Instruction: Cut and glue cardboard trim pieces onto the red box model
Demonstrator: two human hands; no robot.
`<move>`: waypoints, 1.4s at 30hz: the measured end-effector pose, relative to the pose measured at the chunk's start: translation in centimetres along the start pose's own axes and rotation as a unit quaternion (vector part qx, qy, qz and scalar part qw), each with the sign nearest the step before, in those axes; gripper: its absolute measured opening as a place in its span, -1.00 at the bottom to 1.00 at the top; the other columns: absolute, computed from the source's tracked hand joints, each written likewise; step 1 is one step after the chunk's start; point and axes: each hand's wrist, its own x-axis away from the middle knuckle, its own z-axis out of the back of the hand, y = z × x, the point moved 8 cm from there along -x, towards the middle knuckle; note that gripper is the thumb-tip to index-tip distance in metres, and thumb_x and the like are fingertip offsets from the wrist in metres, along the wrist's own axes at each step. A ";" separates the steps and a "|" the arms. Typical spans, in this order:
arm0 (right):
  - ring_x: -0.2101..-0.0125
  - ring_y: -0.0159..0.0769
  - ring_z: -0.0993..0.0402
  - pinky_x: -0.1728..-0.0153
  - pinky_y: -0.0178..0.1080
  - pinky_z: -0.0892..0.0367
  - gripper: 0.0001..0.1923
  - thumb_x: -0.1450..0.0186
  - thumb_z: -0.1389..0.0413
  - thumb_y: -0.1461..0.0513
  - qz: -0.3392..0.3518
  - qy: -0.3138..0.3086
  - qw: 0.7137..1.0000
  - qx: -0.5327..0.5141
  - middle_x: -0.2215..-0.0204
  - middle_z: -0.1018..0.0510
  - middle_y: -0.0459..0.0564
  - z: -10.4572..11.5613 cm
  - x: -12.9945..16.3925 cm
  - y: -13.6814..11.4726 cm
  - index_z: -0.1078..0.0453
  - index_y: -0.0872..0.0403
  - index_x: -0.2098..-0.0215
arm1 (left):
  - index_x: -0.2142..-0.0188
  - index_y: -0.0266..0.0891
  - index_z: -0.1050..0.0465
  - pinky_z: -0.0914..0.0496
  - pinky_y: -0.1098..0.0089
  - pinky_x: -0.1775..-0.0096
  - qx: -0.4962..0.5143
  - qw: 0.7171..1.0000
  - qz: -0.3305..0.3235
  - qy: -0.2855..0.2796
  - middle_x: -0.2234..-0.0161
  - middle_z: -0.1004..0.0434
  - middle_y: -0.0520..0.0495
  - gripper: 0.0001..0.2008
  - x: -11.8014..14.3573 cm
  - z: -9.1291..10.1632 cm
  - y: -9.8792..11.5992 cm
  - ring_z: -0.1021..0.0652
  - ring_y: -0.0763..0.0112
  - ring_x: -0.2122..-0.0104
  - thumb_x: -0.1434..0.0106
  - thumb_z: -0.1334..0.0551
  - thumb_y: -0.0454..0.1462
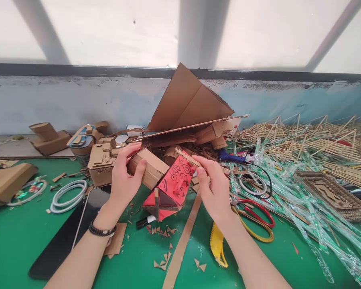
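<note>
My left hand (128, 172) grips a plain brown cardboard box (150, 167), thumb on the near side and fingers behind. Attached to or touching that box is a red cardboard piece (176, 176) with black marker drawings; I cannot tell whether they are joined. At its upper right edge, my right hand (209, 176) pinches the red piece between thumb and fingers. Both pieces are held tilted above the green table. Below them lie a black marker with a white end (146, 221) and small cardboard triangles (162, 230).
Red and yellow handled scissors (258, 220) and a yellow cutter (218, 245) lie at right. A cardboard strip (183, 241) runs toward me. A black tablet-like slab (69, 233) is at left. Behind are large cardboard sheets (189, 100), a blue glue gun (231, 156), clear plastic strips (303, 216) and sticks (313, 136).
</note>
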 end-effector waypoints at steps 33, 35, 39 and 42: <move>-0.20 -0.05 -0.58 -0.21 0.05 -0.47 -0.69 -0.56 -0.04 0.06 -0.075 -0.010 0.997 -0.012 -0.29 -0.56 0.12 -0.9 -0.2 2.3 -0.46 -0.03 -0.14 | -0.31 0.05 -0.41 -0.17 -0.31 -0.43 -0.098 0.952 -0.045 -0.286 -0.52 -0.11 -0.18 -0.42 1.5 -3.9 0.3 -0.09 -0.18 -0.53 -0.33 -0.43 -0.11; -0.21 -0.07 -0.56 -0.21 0.03 -0.47 -0.72 -0.55 -0.04 0.08 -0.069 -0.016 0.997 -0.022 -0.30 -0.55 0.12 -1.0 -0.2 2.1 -0.46 -0.03 -0.13 | -0.36 0.06 -0.35 -0.18 -0.33 -0.43 -0.122 0.944 -0.060 -0.300 -0.51 -0.11 -0.19 -0.33 1.7 -4.0 -0.3 -0.08 -0.21 -0.53 -0.30 -0.45 -0.13; -0.16 -0.10 -0.59 -0.18 -0.01 -0.49 -0.76 -0.54 -0.07 0.09 -0.073 -0.014 0.997 -0.037 -0.29 -0.56 0.13 -0.9 -0.3 2.1 -0.46 -0.02 -0.07 | -0.38 0.02 -0.30 -0.21 -0.27 -0.44 -0.158 0.941 -0.100 -0.283 -0.36 -0.36 -0.21 -0.27 1.6 -4.0 -0.2 -0.17 -0.17 -0.50 -0.27 -0.46 -0.21; -0.08 -0.12 -0.63 -0.11 -0.03 -0.53 -0.77 -0.53 -0.08 0.08 -0.080 -0.002 0.995 -0.052 -0.27 -0.56 0.16 -0.6 -0.4 2.5 -0.46 -0.01 -0.03 | -0.37 -0.02 -0.30 -0.29 -0.19 -0.41 -0.172 0.940 -0.126 -0.267 -0.28 -0.45 -0.21 -0.24 1.5 -3.8 0.6 -0.30 -0.15 -0.44 -0.24 -0.49 -0.14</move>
